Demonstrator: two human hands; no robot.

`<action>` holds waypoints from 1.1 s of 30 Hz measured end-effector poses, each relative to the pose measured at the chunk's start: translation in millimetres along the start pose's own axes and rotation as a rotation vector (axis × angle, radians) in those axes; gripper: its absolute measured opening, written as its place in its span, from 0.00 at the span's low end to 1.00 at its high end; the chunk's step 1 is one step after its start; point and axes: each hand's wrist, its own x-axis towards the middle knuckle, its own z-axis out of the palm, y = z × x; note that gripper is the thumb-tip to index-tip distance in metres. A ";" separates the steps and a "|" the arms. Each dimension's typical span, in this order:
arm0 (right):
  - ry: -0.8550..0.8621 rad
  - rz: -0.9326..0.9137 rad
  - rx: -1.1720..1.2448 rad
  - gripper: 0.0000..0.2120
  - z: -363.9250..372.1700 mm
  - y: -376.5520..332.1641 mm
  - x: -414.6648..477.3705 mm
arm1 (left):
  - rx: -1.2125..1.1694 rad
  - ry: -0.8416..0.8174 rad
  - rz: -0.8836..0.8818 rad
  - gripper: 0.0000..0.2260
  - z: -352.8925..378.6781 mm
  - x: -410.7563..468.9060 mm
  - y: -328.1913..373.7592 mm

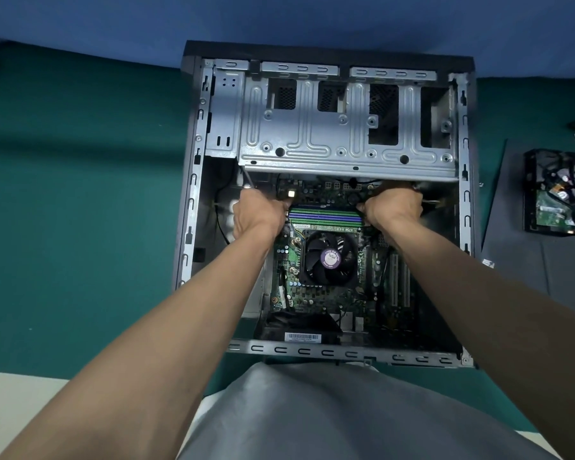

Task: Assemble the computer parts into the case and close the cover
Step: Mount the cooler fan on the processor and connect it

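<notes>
- My left hand (258,212) and right hand (394,205) are both inside the computer case (193,194), fingers curled, one at each end of the memory slots (324,215). I cannot tell what either one grips.
- The motherboard (312,293) lies flat on the case floor. It carries one cooler fan (329,258) just nearer me than the memory slots, and two white expansion slots (394,280) to the right.
- One metal drive cage (312,137) spans the far half of the case, just beyond both hands.
- The case lies on its side, open face up, on a green table surface (80,194), with a blue wall (279,14) behind.
- To the right, well apart from the case, one loose drive (558,207) tangled with black cables rests on a dark grey mat (561,260).
</notes>
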 end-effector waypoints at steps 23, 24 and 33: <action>0.029 -0.201 -0.220 0.19 -5.2 1.1 -15.9 | 0.063 0.056 0.064 0.09 4.3 -11.1 3.9; 0.028 -0.202 -0.226 0.19 -4.1 1.1 -13.9 | 0.065 0.063 0.060 0.09 4.8 -10.6 4.5; -0.021 -0.323 -0.431 0.13 -7.8 -3.5 -13.3 | 0.189 0.022 0.112 0.05 -2.1 -15.9 9.2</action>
